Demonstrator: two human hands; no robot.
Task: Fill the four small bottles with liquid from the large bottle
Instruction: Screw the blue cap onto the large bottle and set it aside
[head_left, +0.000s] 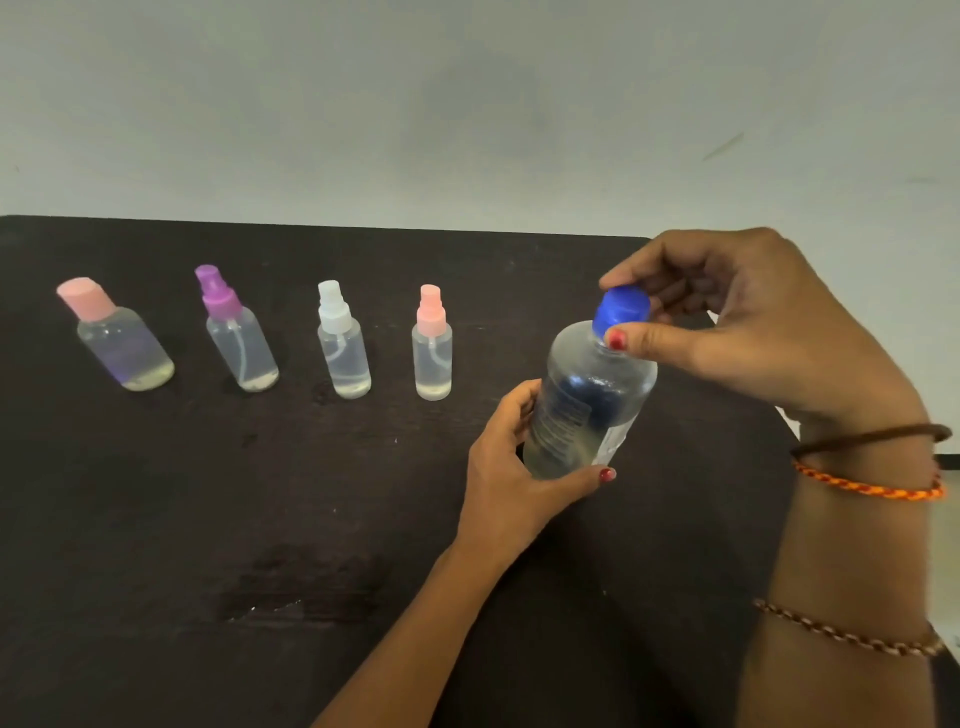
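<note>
Large bottle (587, 400) gripped by left hand (511, 467); right fingers (631, 338) pinch blue cap (621, 310).

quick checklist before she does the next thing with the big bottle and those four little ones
1. Large bottle held steady: ok, left hand grips its lower body.
2. Blue cap in grasp: ok, right hand pinches it.
3. Cap fully tightened or loosened: cannot tell.
4. Four small bottles upright, in a row on the table: ok.
5. Small bottles capped: ok, all four tops on.
6. Small bottles filled: cannot tell; they look clear, the level is hard to read.
</note>
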